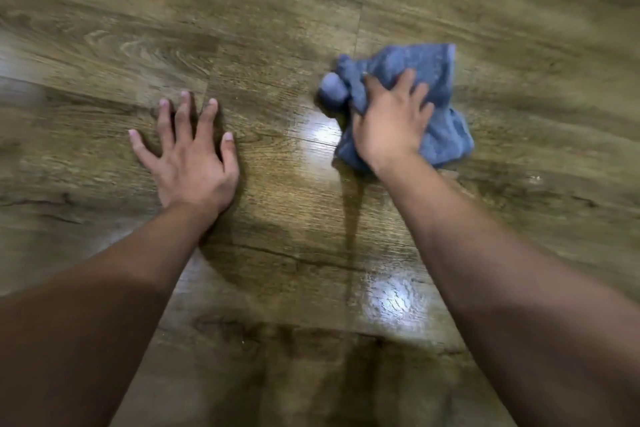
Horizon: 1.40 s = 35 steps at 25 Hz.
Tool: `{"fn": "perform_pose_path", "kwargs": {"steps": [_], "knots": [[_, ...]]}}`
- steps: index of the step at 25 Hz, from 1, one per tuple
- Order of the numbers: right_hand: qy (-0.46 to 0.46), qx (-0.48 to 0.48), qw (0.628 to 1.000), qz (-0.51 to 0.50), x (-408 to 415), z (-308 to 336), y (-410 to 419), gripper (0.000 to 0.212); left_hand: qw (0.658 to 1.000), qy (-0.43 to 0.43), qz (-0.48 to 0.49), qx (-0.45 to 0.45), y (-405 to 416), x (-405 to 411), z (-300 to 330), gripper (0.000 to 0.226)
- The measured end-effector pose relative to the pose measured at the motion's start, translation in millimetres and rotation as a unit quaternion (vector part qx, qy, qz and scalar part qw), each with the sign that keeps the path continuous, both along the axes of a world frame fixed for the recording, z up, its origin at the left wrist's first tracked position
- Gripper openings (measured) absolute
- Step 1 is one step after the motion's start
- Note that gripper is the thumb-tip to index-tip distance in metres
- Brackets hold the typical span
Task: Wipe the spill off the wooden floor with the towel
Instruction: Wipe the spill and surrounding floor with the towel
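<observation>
A crumpled blue towel (433,80) lies on the wooden floor (242,28) right of centre. My right hand (389,121) lies on top of it, fingers curled into the cloth, gripping and pressing it down. A wet, shiny patch of spill (311,135) sits just left of the towel, and a thin wet streak (351,218) runs from under the towel toward me. My left hand (188,156) rests flat on the floor to the left, fingers spread, holding nothing. The picture is blurred by motion.
Brown wood-grain planks fill the whole view. A second bright glare or wet sheen (391,298) shows between my forearms. Darker damp-looking marks (311,374) lie near the bottom edge.
</observation>
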State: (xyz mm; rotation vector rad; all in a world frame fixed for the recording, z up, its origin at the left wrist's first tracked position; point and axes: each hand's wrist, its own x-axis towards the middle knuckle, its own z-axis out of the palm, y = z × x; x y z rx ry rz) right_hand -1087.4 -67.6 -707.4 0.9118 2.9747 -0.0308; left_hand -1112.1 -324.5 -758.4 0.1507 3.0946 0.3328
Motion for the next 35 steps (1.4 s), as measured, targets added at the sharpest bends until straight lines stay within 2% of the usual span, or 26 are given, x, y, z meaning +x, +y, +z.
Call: {"fn": "perform_pose_path", "kwargs": {"steps": [2,5,8,11,12,14,17,20,21,23,26,28,31,35], "knots": [[0.003,-0.002,0.997,0.081,0,-1,-37,0.056,1.0,-0.001,0.0,0.002,1,-1,2,0.056],[0.001,-0.011,0.974,0.225,65,-1,-82,0.062,1.0,0.001,0.0,0.012,-1,1,0,0.054],[-0.003,-0.07,0.955,0.287,156,-1,-92,0.06,1.0,0.002,-0.001,0.011,-2,0,-1,0.055],[-0.023,-0.052,0.942,0.331,218,2,-67,0.066,1.0,-0.002,0.0,0.01,-1,-1,2,0.056],[-0.028,-0.043,0.944,0.327,224,4,-51,0.068,1.0,-0.005,-0.001,0.011,0,-2,3,0.056],[-0.019,-0.028,0.966,0.257,217,7,-14,0.066,1.0,-0.01,-0.001,0.01,1,-1,6,0.057],[0.001,-0.011,0.997,0.071,162,6,26,0.061,1.0,-0.008,0.002,-0.007,2,2,6,0.057],[0.038,-0.007,0.995,-0.096,80,-3,12,0.053,1.0,-0.008,-0.005,-0.009,3,1,7,0.057],[0.034,-0.01,0.994,-0.101,60,-5,-4,0.055,1.0,-0.007,-0.005,-0.006,4,0,8,0.057],[0.032,-0.026,0.999,0.005,44,-6,-48,0.059,1.0,-0.004,0.002,-0.006,2,0,7,0.057],[0.02,-0.049,0.977,0.208,87,-2,-98,0.061,1.0,0.002,0.002,0.002,1,1,5,0.055],[0.012,-0.069,0.963,0.261,130,-2,-100,0.064,1.0,0.01,-0.001,0.006,1,1,4,0.054],[0.011,-0.061,0.964,0.259,152,-3,-63,0.068,1.0,0.016,0.003,-0.002,-2,0,4,0.055],[0.048,-0.009,0.995,0.089,61,-4,-15,0.056,1.0,-0.013,-0.004,-0.007,1,-2,4,0.058]]}}
